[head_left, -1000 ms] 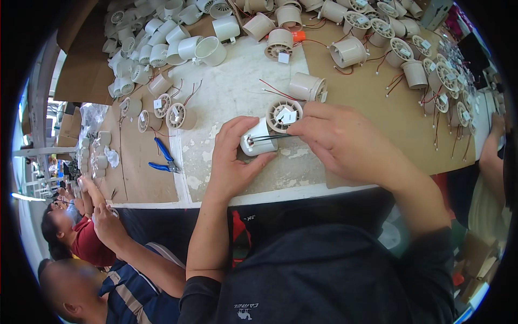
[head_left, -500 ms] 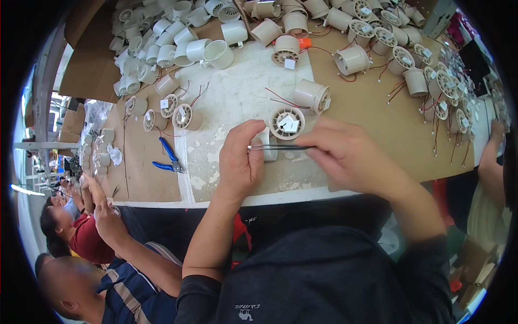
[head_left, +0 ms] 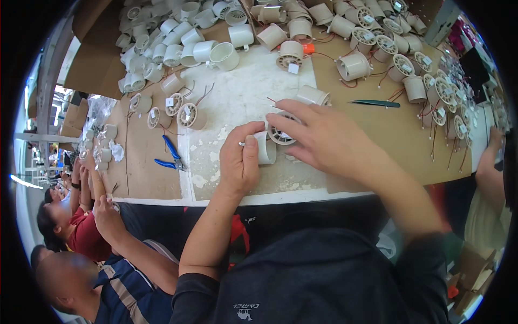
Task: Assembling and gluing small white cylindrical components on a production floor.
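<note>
My left hand (head_left: 241, 162) is closed around a white cup-shaped plastic housing (head_left: 267, 148), its open end toward the right. A small pale tip, perhaps a wire connector, shows by the thumb. Over a beige round housing with a slotted face (head_left: 278, 135), my right hand (head_left: 324, 135) spreads its fingers; whether they touch it I cannot tell. Behind that hand lies another beige cylinder (head_left: 313, 95) on its side, partly covered. Dark tweezers (head_left: 376, 103) rest on the brown board to the right.
Blue-handled cutters (head_left: 171, 154) lie left, near several beige housings with wires (head_left: 189, 115). White cup parts (head_left: 224, 55) are heaped at the back left. Wired beige housings (head_left: 353, 66) crowd the back and right. A co-worker's arm (head_left: 132, 243) is at lower left.
The tweezers have left my right hand and now lie on the board to the right. My right hand has opened and moved over the beige slotted housing. My left hand keeps its hold.
</note>
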Available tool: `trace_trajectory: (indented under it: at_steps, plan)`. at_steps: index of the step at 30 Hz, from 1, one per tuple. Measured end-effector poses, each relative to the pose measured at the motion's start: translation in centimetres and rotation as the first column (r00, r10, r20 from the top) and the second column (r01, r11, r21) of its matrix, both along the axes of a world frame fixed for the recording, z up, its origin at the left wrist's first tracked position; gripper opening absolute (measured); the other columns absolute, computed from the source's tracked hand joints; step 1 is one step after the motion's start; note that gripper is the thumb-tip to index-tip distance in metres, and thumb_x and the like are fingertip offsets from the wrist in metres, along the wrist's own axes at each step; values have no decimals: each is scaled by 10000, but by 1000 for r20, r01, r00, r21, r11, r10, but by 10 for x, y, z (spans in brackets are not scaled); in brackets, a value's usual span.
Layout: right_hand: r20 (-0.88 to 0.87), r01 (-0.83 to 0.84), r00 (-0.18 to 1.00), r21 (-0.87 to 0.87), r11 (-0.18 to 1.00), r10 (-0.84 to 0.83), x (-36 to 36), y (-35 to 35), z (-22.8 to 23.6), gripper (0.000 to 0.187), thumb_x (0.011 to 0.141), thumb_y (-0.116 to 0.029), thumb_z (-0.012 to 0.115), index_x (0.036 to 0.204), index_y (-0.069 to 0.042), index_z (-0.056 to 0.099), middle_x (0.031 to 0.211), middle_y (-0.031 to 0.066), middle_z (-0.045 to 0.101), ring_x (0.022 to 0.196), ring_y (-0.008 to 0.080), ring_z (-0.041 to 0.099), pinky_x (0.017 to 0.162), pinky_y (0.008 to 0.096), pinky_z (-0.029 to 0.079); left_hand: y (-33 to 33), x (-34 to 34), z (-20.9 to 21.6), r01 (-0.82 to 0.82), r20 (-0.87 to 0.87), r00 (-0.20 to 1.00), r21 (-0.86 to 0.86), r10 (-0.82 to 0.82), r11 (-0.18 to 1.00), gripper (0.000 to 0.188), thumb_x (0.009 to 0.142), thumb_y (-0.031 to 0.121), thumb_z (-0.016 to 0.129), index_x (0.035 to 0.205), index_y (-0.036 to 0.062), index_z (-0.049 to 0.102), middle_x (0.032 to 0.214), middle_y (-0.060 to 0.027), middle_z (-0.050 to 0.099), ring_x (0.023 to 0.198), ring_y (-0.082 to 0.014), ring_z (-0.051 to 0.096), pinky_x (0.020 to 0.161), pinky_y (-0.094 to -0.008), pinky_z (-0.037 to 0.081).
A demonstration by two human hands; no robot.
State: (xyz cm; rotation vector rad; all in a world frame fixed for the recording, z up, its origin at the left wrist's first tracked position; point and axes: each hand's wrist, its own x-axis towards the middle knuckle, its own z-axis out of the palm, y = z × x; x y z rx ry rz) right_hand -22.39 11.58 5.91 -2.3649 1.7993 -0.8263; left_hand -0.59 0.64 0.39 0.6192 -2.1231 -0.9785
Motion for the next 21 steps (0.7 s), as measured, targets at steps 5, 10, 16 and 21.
trace_trajectory:
  at_steps: [5,10,16,21]
  plan:
    - [15,-49,999,278,959,47,5,-29,0,630,886,-206,772,1452,-97,516,1339,138,597,1132,371,648,882,455,569,1,-1,4,-53,-29,998,44,54,998,376,1132,210,396,1275,-41,636,1134,-163,718,1056,-209,662,960,-337,506]
    - [400,-58,916,166,984,-13,17,-30,-9,590,929,-171,732,1439,-45,461,1313,204,567,1123,388,643,927,462,540,-1,-7,8,-218,-79,972,68,223,974,348,1121,214,435,1243,-20,662,1073,-168,721,993,-243,686,907,-349,527]
    - [726,-116,684,201,973,-69,29,-30,-25,588,1027,-218,666,1483,10,374,1291,215,538,1204,318,560,1032,382,470,-2,-26,10,-262,-201,936,155,290,952,351,1120,232,444,1219,-21,666,1057,-159,721,974,-230,681,889,-345,529]
    - [823,-183,559,238,954,-97,30,-31,-26,636,1060,-250,636,1528,13,296,1322,193,521,1209,273,540,1058,378,447,-4,-30,1,-220,-259,927,205,270,954,369,1126,250,424,1222,-21,656,1058,-144,710,972,-219,663,895,-337,520]
